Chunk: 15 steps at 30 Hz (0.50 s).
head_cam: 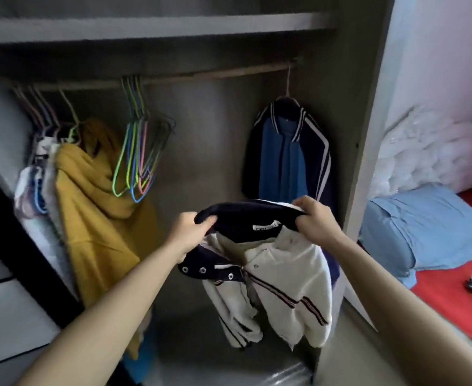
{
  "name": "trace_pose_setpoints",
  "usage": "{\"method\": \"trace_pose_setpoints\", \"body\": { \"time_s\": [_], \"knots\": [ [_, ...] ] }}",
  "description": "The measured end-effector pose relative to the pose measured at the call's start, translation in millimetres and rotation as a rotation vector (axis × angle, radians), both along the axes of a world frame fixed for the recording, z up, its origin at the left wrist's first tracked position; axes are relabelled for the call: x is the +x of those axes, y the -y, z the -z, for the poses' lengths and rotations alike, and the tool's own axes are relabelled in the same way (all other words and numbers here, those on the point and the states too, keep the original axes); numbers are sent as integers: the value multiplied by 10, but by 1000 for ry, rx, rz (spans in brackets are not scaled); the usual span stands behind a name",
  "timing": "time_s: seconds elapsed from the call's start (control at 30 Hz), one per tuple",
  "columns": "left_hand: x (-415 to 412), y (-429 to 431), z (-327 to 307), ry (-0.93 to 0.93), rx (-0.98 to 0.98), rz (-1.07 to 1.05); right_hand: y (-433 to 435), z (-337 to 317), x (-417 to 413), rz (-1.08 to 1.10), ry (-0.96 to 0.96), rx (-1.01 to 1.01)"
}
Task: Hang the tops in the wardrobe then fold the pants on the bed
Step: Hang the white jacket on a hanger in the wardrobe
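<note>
I hold a white jacket [287,277] with a navy collar and striped trim up in front of the open wardrobe. My left hand [190,232] grips the collar's left end, and my right hand [314,221] grips its right end. The jacket's body and sleeves hang down loosely between my arms. Above runs the wooden wardrobe rail [190,76]. A blue and navy jacket [287,151] hangs from the rail at the right. A bunch of bare coloured hangers [137,151] hangs near the rail's middle.
A mustard yellow garment [95,213] and several pale clothes hang at the wardrobe's left. The wardrobe's side panel [368,135] stands right of the jackets. Beyond it lies the bed with a red sheet [452,299], a blue pillow [424,227] and white bedding [429,151].
</note>
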State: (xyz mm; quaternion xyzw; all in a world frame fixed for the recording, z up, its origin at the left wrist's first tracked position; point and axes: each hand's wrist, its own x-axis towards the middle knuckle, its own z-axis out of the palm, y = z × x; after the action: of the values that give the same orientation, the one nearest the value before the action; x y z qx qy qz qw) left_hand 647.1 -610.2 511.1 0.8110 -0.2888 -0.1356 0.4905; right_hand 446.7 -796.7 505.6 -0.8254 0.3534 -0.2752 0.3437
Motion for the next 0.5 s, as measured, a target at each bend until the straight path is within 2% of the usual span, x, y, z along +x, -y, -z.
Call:
{"method": "trace_pose_setpoints", "body": {
  "time_s": [0.07,0.17,0.3,0.4,0.5],
  "knots": [
    [195,-32,0,54,-79,-127,-66,-36,269,-90,-85,-48],
    [497,-76,-5,-42,-201,-218,-176,-101,716,-180,-126,45],
    [825,-248,100,-160,-320,-188,-365,-366,1413,-266,126,277],
    [1022,-419,260,-267,-320,-176,-602,-760,2045,-314,313,404],
    [1241,-615,360,-309,-323,-177,-839,-1065,2643,-341,368,434]
  ]
}}
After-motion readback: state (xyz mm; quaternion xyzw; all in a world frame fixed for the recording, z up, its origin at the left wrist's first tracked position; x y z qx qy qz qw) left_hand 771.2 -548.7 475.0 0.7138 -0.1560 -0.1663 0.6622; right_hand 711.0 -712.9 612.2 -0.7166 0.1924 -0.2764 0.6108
